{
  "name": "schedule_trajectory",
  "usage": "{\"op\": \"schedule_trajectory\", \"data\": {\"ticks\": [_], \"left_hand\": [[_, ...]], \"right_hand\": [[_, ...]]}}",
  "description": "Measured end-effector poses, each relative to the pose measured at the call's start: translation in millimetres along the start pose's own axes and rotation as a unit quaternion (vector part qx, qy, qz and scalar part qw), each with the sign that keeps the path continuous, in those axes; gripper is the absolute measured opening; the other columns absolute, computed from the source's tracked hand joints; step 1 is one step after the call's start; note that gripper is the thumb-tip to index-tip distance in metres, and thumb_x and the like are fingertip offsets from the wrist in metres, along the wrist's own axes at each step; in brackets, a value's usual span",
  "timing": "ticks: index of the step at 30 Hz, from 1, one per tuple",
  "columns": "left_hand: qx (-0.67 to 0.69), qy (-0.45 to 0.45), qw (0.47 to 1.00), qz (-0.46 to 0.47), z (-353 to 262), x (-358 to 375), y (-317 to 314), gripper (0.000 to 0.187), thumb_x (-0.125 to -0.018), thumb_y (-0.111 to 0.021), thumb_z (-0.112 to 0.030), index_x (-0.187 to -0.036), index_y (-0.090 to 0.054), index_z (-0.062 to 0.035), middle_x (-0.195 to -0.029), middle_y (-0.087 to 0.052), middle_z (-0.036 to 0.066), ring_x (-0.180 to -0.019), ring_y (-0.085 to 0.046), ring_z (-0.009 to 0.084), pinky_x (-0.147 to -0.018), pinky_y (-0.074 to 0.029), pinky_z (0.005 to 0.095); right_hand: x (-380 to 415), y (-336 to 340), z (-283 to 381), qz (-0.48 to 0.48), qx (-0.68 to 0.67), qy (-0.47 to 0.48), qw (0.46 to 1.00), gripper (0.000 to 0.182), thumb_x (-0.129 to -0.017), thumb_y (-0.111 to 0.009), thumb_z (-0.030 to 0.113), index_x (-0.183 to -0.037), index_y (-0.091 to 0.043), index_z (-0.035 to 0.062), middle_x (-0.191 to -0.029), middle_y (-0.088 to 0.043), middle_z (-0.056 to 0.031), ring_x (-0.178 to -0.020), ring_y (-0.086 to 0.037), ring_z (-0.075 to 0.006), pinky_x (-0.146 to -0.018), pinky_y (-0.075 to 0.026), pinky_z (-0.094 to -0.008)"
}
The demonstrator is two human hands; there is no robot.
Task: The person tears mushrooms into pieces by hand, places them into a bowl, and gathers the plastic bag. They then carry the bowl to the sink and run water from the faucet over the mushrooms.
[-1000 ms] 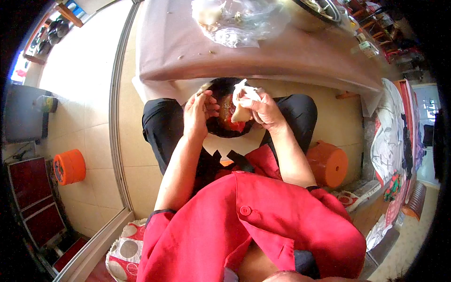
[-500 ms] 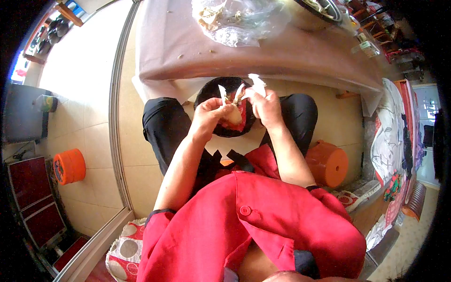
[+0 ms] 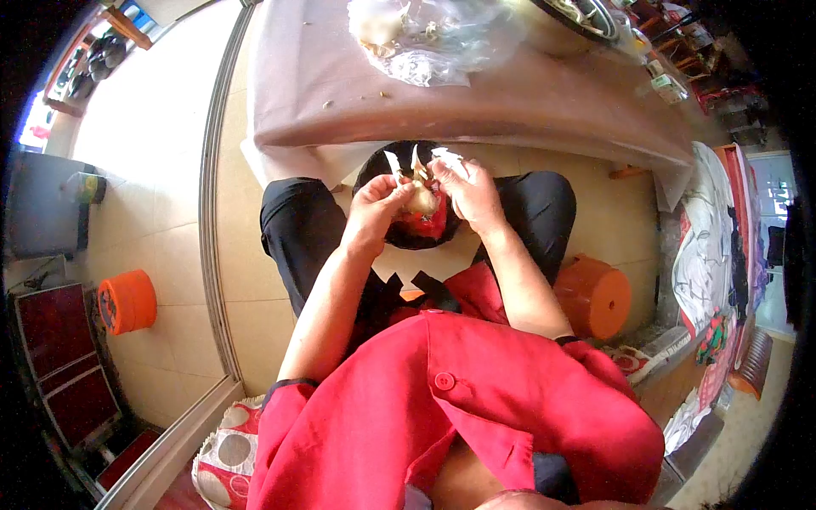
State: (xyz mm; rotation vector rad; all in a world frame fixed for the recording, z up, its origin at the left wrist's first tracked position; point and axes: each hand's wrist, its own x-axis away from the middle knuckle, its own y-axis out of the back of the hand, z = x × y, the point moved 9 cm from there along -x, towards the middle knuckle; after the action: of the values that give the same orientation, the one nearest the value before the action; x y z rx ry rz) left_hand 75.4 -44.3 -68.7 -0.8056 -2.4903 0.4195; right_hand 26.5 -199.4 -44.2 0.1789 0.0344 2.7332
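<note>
My left hand (image 3: 376, 206) holds a pale round bulb (image 3: 421, 199) with papery skin sticking up from it, above a black bowl (image 3: 382, 166) resting on my lap. My right hand (image 3: 470, 195) pinches a strip of the white skin (image 3: 446, 158) at the bulb's top right. Something red (image 3: 429, 228) lies inside the bowl under the bulb. Both hands are close together, just below the table edge.
A table with a brown cloth (image 3: 476, 102) stands in front of my knees, with a clear plastic bag (image 3: 425, 38) of peelings and a metal pan (image 3: 578, 17) on it. An orange stool (image 3: 595, 293) is at right, another orange stool (image 3: 126, 300) at left on the tiled floor.
My left hand has taken hold of the bulb from the right hand. The right hand has shifted to pulling skin off at the top, and strips of peel now stand up.
</note>
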Motion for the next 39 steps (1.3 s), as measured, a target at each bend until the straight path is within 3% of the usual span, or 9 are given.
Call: {"op": "schedule_trajectory", "data": {"ticks": [8, 13, 17, 21, 27, 30, 33, 37, 39], "left_hand": [[-0.006, 0.025, 0.999, 0.042, 2.3, 2.4, -8.0, 0.013, -0.088, -0.066, -0.014, -0.097, -0.061, -0.0054, -0.084, -0.066, 0.002, -0.070, -0.061, 0.0091, -0.062, -0.048, 0.0217], [0.004, 0.015, 1.000, 0.009, -0.7, 2.8, -0.4, 0.011, -0.089, -0.065, -0.014, -0.097, -0.061, -0.0062, -0.085, -0.065, 0.001, -0.072, -0.061, 0.0087, -0.060, -0.048, 0.0219], [0.009, 0.007, 0.999, -0.033, -5.2, 3.6, 5.9, 0.010, -0.091, -0.062, -0.016, -0.098, -0.061, -0.0080, -0.087, -0.065, 0.000, -0.074, -0.062, 0.0096, -0.061, -0.051, 0.0240], [0.033, 0.001, 0.998, -0.048, -3.5, 2.7, 7.6, 0.014, -0.090, -0.064, -0.014, -0.100, -0.059, -0.0065, -0.090, -0.064, 0.002, -0.076, -0.061, 0.0101, -0.061, -0.051, 0.0236], [0.052, -0.025, 0.998, -0.028, -4.8, 0.8, 5.3, 0.012, -0.090, -0.062, -0.011, -0.102, -0.061, -0.0083, -0.092, -0.066, 0.003, -0.081, -0.064, 0.0131, -0.066, -0.053, 0.0267], [0.034, -0.022, 0.999, -0.013, -12.2, 4.7, -3.7, 0.012, -0.088, -0.064, -0.008, -0.099, -0.060, -0.0077, -0.089, -0.066, 0.004, -0.078, -0.064, 0.0137, -0.065, -0.052, 0.0269], [0.057, 0.003, 0.998, 0.027, -7.1, 3.0, -6.5, 0.013, -0.085, -0.066, -0.006, -0.096, -0.059, -0.0072, -0.085, -0.064, 0.004, -0.073, -0.061, 0.0132, -0.064, -0.051, 0.0264], [0.054, 0.005, 0.998, 0.012, -9.6, 2.5, 2.7, 0.019, -0.081, -0.067, 0.002, -0.097, -0.057, -0.0040, -0.083, -0.063, 0.004, -0.070, -0.062, 0.0131, -0.066, -0.053, 0.0258], [0.029, -0.010, 1.000, -0.003, -9.9, 2.5, 5.4, 0.017, -0.083, -0.067, -0.001, -0.096, -0.058, -0.0047, -0.080, -0.062, 0.003, -0.068, -0.060, 0.0128, -0.065, -0.052, 0.0265]], "right_hand": [[1.9, 5.2, 29.6, -0.027, 0.173, 0.112, 0.978, 0.027, -0.089, -0.065, 0.019, -0.110, -0.064, 0.0008, -0.089, -0.070, -0.0037, -0.076, -0.062, -0.0125, -0.071, -0.049, -0.0277], [-0.6, 29.1, 21.0, -0.090, -0.064, 0.002, 0.994, 0.015, -0.091, -0.063, 0.020, -0.087, -0.065, 0.0060, -0.063, -0.052, 0.0056, -0.042, -0.035, -0.0012, -0.038, -0.024, -0.0200], [1.9, 2.1, 2.0, 0.004, -0.006, -0.001, 1.000, 0.025, -0.090, -0.062, 0.016, -0.108, -0.064, -0.0012, -0.083, -0.065, -0.0049, -0.078, -0.059, -0.0115, -0.071, -0.047, -0.0270], [2.4, -10.9, 10.6, 0.034, 0.307, 0.071, 0.948, 0.026, -0.089, -0.065, 0.021, -0.098, -0.066, -0.0040, -0.079, -0.066, -0.0044, -0.074, -0.058, -0.0127, -0.065, -0.045, -0.0292], [8.2, -18.2, -13.5, 0.106, -0.034, -0.095, 0.989, 0.031, -0.090, -0.064, 0.035, -0.097, -0.067, 0.0049, -0.066, -0.051, 0.0069, -0.055, -0.045, -0.0057, -0.049, -0.035, -0.0236], [7.1, -27.7, 3.0, 0.100, 0.061, 0.051, 0.992, 0.031, -0.090, -0.065, 0.029, -0.105, -0.063, 0.0019, -0.082, -0.062, 0.0004, -0.073, -0.054, -0.0063, -0.067, -0.043, -0.0230], [10.3, -28.3, 3.4, 0.178, -0.051, 0.003, 0.983, 0.034, -0.089, -0.065, 0.027, -0.109, -0.060, -0.0008, -0.089, -0.066, -0.0033, -0.081, -0.058, -0.0093, -0.076, -0.045, -0.0235], [6.6, 9.9, 28.5, 0.075, -0.149, -0.018, 0.986, 0.039, -0.087, -0.066, 0.022, -0.118, -0.056, 0.0010, -0.089, -0.067, -0.0064, -0.063, -0.057, -0.0052, -0.044, -0.040, -0.0177], [6.4, 17.8, 45.9, 0.071, -0.252, 0.033, 0.965, 0.044, -0.088, -0.066, 0.024, -0.122, -0.053, -0.0005, -0.081, -0.064, -0.0041, -0.061, -0.055, -0.0058, -0.045, -0.041, -0.0173]]}}
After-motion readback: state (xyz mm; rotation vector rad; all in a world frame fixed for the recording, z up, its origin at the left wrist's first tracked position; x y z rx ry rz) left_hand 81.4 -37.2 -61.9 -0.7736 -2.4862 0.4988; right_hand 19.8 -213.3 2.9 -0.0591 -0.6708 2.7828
